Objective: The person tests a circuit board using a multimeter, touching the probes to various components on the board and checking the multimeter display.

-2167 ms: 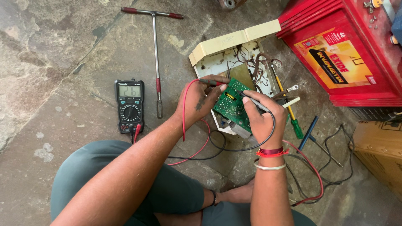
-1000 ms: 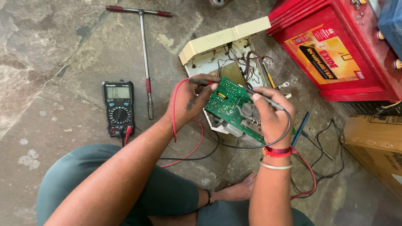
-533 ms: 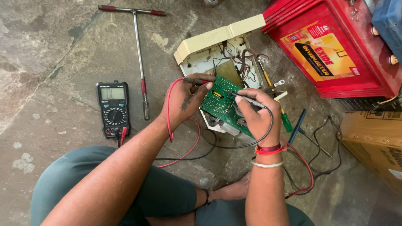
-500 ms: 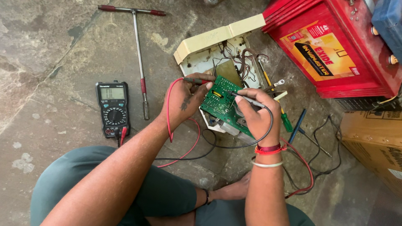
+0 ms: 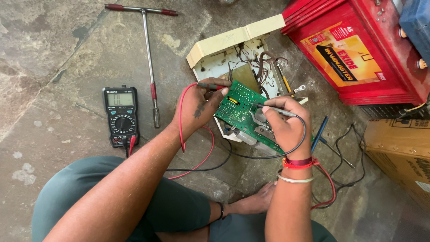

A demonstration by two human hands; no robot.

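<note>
1. Head view: the board [image 5: 244, 114], a green circuit board, lies tilted over the open cream case [image 5: 224, 47], component side up, so both probes can reach its face. Everything else is placed from the board.
2. The left hand [image 5: 197, 107] is just left of the board, closed on the red probe [image 5: 210, 86]. The probe lies across the fingers with its tip toward the board's upper left edge; whether it touches a point there I cannot tell.
3. The right hand [image 5: 286, 127] rests over the board's right end, pinching the black probe [image 5: 275, 109] like a pen, tip slanted down onto the board's middle for a steady contact.
4. The meter [image 5: 121, 115] lies face up on the floor well left of the board, screen toward the person, so it can be read while both hands are busy. Red and black leads run from it to the probes.
5. A T-wrench [image 5: 148, 49] lies beyond the meter; a red battery [image 5: 358, 49] stands up and right of the board.
</note>
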